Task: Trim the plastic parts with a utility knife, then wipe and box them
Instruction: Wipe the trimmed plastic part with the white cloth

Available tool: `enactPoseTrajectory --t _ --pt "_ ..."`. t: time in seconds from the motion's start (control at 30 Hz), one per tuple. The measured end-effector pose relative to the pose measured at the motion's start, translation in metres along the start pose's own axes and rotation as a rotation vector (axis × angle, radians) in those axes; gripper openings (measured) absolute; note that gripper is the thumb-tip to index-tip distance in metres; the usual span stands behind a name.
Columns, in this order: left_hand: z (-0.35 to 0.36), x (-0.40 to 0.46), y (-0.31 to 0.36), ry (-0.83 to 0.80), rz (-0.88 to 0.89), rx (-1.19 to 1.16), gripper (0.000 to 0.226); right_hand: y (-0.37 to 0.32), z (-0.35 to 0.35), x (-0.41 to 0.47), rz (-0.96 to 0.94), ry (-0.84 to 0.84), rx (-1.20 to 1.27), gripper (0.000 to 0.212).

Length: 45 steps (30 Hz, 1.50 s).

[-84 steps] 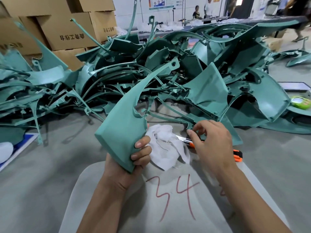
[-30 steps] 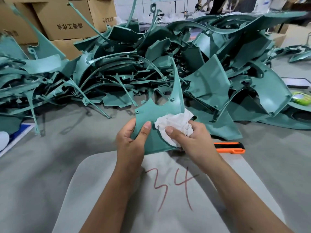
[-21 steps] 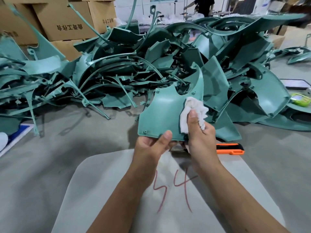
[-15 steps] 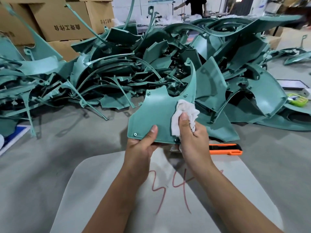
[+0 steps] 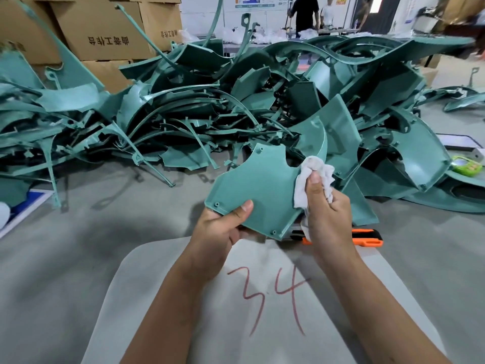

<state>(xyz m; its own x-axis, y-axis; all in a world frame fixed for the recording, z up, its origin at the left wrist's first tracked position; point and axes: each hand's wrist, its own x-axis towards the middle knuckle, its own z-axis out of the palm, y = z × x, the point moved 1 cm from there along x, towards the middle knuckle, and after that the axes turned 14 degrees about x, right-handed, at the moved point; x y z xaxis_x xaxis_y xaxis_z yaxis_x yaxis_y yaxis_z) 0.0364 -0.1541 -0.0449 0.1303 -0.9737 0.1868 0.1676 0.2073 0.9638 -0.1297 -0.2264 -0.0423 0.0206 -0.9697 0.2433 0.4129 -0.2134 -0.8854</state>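
A teal plastic part [image 5: 258, 187] with a curved horn at its upper right is held up over the table. My left hand [image 5: 223, 228] grips its lower left corner, thumb on the face. My right hand [image 5: 326, 214] holds a crumpled white cloth [image 5: 313, 177] and presses it against the part's right edge. The orange and black utility knife [image 5: 363, 239] lies on the table just behind my right hand, partly hidden by it and by the part.
A large heap of teal plastic parts [image 5: 210, 106] fills the table beyond my hands. Cardboard boxes [image 5: 105, 35] stand at the back left. A grey board marked "34" [image 5: 275, 298] lies in front of me. A green gadget [image 5: 468, 166] sits at the far right. People stand at a far table.
I put the knife down, took up the cloth with my right hand and turned the part to show its flat face. The cloth has since slid along the part's right edge.
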Motion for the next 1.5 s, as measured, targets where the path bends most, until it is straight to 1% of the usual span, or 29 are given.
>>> enactPoseTrajectory --t 0.07,0.2,0.4,0.5,0.6,0.63,0.7,0.77,0.83,0.9,0.93,1.0,1.1,1.2,1.3,1.37,1.5 --pt "-0.004 0.001 0.0 0.003 -0.024 -0.055 0.036 0.004 0.002 -0.001 0.045 0.004 0.011 0.065" --pt "-0.011 0.002 -0.001 0.03 -0.057 -0.093 0.036 0.009 0.007 -0.004 0.088 -0.036 0.061 0.047" --pt "-0.024 0.001 0.003 0.015 -0.122 -0.05 0.038 0.005 0.003 0.001 0.113 0.006 0.101 0.043" --pt "-0.037 -0.002 0.009 0.023 -0.146 0.045 0.049 0.003 0.0 0.002 0.166 -0.026 0.121 0.042" --pt "-0.046 -0.003 0.014 0.051 -0.16 0.12 0.056 0.002 0.001 0.003 0.174 -0.038 0.087 0.052" --pt "-0.045 -0.002 0.015 0.067 -0.174 0.118 0.057 0.001 0.002 0.003 0.168 -0.025 0.091 0.049" --pt "-0.033 -0.001 0.009 0.119 -0.204 0.014 0.053 0.002 0.003 0.004 0.158 0.029 0.124 0.043" --pt "-0.009 -0.001 -0.001 0.183 -0.185 -0.099 0.039 0.005 0.004 0.004 0.161 0.107 0.155 0.047" --pt "0.02 -0.003 -0.014 0.174 -0.104 -0.05 0.025 0.009 0.006 0.003 0.169 0.144 0.176 0.046" --pt "0.036 -0.006 -0.016 0.178 -0.015 -0.006 0.02 0.01 0.007 0.001 0.175 0.136 0.197 0.042" --pt "0.037 -0.005 -0.014 0.193 0.007 0.007 0.02 0.01 0.006 0.001 0.178 0.127 0.202 0.043" --pt "0.029 -0.002 -0.008 0.174 0.017 0.028 0.021 0.008 0.004 0.001 0.166 0.1 0.214 0.048" --pt "0.019 0.0 -0.003 0.14 -0.001 0.033 0.021 -0.001 0.001 0.003 0.132 0.049 0.219 0.04" --pt "0.016 0.0 0.0 0.125 -0.025 0.013 0.026 -0.01 -0.003 0.005 0.078 -0.075 0.196 0.039" --pt "0.006 -0.002 0.006 0.098 -0.029 0.026 0.02 -0.016 -0.006 0.005 0.081 -0.217 0.205 0.04" --pt "0.0 -0.004 0.009 0.099 -0.027 0.041 0.018 -0.018 -0.008 0.006 0.107 -0.281 0.198 0.043" --pt "-0.002 -0.005 0.009 0.165 -0.003 0.055 0.027 -0.022 -0.016 0.01 0.105 -0.363 0.035 0.052"
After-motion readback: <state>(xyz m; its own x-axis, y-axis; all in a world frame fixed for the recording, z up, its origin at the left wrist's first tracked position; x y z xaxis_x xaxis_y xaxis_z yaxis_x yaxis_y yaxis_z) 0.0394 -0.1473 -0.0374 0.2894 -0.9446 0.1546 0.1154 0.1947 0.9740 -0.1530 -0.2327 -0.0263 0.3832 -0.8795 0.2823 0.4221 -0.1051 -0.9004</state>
